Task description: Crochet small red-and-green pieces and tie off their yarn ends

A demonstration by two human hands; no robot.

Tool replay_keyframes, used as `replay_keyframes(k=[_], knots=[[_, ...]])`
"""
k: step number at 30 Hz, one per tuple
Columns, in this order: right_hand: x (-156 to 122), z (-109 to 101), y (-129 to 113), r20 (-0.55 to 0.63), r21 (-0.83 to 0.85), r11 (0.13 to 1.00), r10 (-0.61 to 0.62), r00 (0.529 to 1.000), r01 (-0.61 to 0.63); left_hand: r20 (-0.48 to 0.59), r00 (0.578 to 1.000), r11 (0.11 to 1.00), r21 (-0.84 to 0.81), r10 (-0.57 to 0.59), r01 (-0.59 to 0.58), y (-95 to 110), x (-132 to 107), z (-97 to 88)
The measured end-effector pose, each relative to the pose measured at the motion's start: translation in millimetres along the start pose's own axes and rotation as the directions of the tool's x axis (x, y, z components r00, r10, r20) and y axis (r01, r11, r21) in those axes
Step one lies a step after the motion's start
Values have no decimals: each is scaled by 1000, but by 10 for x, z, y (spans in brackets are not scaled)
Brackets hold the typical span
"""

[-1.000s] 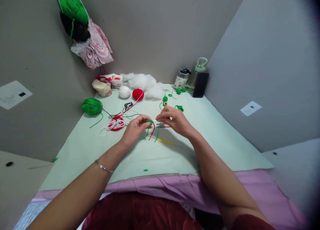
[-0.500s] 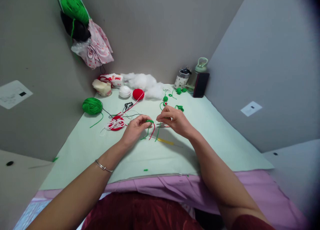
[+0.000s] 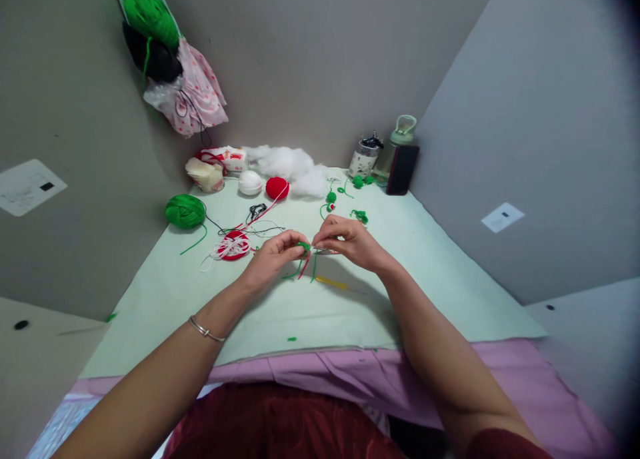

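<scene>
In the head view, my left hand (image 3: 273, 256) is clamped on a small green knitted or crocheted yarn piece (image 3: 304, 246), pinching it between thumb and fingers above the middle of the pale green table cover (image 3: 200, 319). A red yarn strand (image 3: 303, 268) and green yarn strands (image 3: 314, 269) hang below it. My right hand (image 3: 350, 242) is just beside, its thumb and forefinger pressed together; something whitish shows at the tips, too small for me to name. The two hands are close, with a narrow gap between their fingertips. Below my right hand lies a thin tool with a yellow handle (image 3: 331, 283). Left of my left hand sits a flat red yarn bundle with white yarn over it (image 3: 234, 246), and farther left a round green yarn ball (image 3: 185, 211). Beyond my hands are a white ball (image 3: 249, 183), a red yarn ball (image 3: 277, 188) and a heap of fluffy white stuffing (image 3: 285, 162).
</scene>
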State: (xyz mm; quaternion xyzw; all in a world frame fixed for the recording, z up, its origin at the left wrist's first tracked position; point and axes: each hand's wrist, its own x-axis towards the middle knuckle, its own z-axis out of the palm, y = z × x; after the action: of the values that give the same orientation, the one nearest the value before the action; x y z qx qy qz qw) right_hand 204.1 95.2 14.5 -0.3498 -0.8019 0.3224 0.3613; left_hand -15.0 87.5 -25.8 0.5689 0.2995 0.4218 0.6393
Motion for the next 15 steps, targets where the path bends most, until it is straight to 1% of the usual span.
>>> replay_keyframes(k=[5,11,15], knots=[[13,27,55,18,135,991,16,1000,-18,30,999,1000,-16,-13,14,20,-12,-7],[20,28,55,-9,186,980,76,997,-73,-1,998,991,-114,-70,69,30,-7,10],[22,21,53,-2,223,972,79,997,-76,16,997,989,-126,-78,80,54,-12,17]])
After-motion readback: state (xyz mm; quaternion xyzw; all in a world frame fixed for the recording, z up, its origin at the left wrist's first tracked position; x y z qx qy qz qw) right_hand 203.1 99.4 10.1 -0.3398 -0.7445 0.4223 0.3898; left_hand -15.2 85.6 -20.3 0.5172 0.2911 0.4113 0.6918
